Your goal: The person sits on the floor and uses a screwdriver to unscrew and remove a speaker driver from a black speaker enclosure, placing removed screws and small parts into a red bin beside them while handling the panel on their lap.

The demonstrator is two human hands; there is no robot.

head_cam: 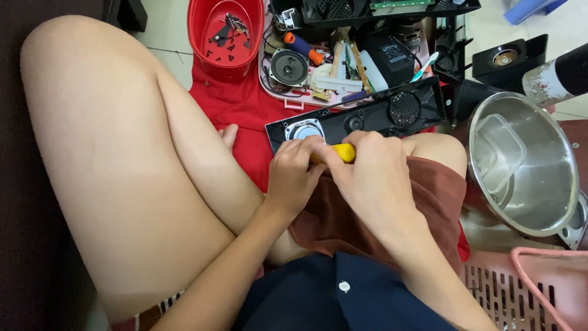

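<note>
Unscrewing stage: both hands on yellow-handled screwdriver (343, 152) at the black speaker panel (367, 113).
Left hand (294, 175) and right hand (370, 175) each have their grip clamped on the handle; panel rests across the lap. Next, likely: keep tip seated, turn. Red screw tub (199, 30) sits beyond.

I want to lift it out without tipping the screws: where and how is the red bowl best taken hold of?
Probably by the rim of the red bowl, on its left or near edge. It stands upright and open-topped on the red cloth, with small dark screws inside. The tray of parts crowds its right side, so come from above left.
</note>
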